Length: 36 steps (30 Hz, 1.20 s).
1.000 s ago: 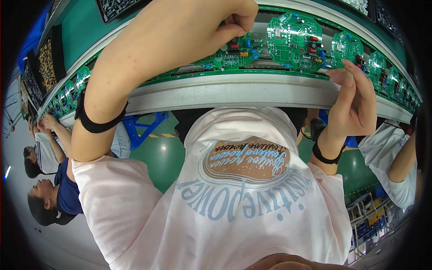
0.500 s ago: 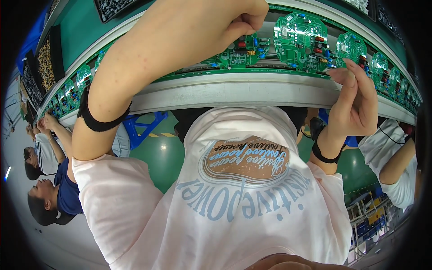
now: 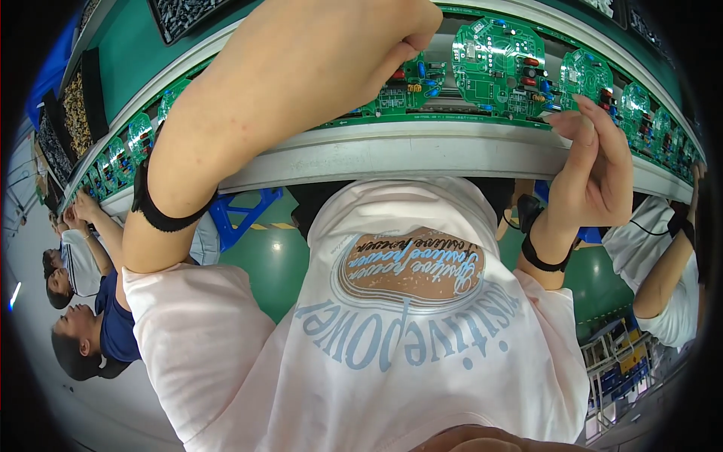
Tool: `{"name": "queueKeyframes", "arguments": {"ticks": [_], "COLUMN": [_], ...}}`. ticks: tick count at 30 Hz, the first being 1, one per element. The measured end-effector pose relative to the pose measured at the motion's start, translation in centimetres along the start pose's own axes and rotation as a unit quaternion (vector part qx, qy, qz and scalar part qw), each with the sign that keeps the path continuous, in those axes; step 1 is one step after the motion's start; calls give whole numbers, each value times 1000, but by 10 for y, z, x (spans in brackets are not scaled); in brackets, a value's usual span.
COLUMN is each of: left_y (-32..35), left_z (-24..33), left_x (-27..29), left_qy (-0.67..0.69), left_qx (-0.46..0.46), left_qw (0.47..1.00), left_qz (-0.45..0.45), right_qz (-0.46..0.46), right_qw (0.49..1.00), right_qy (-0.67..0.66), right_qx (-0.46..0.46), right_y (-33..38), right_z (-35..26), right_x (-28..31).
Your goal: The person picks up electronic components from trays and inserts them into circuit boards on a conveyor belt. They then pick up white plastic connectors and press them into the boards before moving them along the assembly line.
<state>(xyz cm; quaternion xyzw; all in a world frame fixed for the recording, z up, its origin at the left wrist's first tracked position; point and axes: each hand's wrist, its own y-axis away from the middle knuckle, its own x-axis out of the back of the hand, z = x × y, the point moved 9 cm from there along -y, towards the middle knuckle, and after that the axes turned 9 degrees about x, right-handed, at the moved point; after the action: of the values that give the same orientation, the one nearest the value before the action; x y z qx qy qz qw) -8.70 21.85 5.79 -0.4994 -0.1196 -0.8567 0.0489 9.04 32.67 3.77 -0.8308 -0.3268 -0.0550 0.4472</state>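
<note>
My left hand [image 3: 392,38] reaches across the row of green circuit boards, at the top edge of the view. Its fingers are curled in, and the tips and anything between them are hidden. Under and beside it lies a circuit board [image 3: 392,102] with red, blue and coiled parts, partly covered by the hand. To the right is a rounded circuit board [image 3: 489,68] with red and black parts. My right hand [image 3: 595,158] hovers at the rail's near edge, fingers loosely bent and apart, with nothing visible in them. Its fingertips are close to another circuit board [image 3: 584,75].
A pale metal rail [image 3: 422,147] runs along the boards' near side. Beyond the line are a black tray of dark parts [image 3: 184,16] and a bin of yellowish parts [image 3: 77,105]. Co-workers sit on the left [image 3: 113,324] and right [image 3: 663,279]; blue stool legs [image 3: 245,215] stand below.
The boards have shifted slightly left, and my left hand has moved a little left too. My right hand stays nearly still. On the right, a co-worker's hand has come up to the line.
</note>
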Motion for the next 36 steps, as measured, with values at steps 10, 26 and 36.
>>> {"name": "queueKeyframes", "arguments": {"ticks": [10, 26, 36], "left_y": [2, 10, 11], "left_z": [8, 17, 12], "left_x": [-7, -9, -2], "left_qy": [-100, -112, -95], "left_qx": [-16, -55, -47], "left_qw": [995, 992, 994], "left_qz": [-20, -9, 23], "right_qz": [16, 37, -33], "right_qw": [1000, 999, 999], "right_qy": [-18, -27, 16], "right_qx": [6, 11, -8], "right_y": [-1, -2, -3], "right_z": [-1, -2, -2], "right_x": [1, 2, 1]}}
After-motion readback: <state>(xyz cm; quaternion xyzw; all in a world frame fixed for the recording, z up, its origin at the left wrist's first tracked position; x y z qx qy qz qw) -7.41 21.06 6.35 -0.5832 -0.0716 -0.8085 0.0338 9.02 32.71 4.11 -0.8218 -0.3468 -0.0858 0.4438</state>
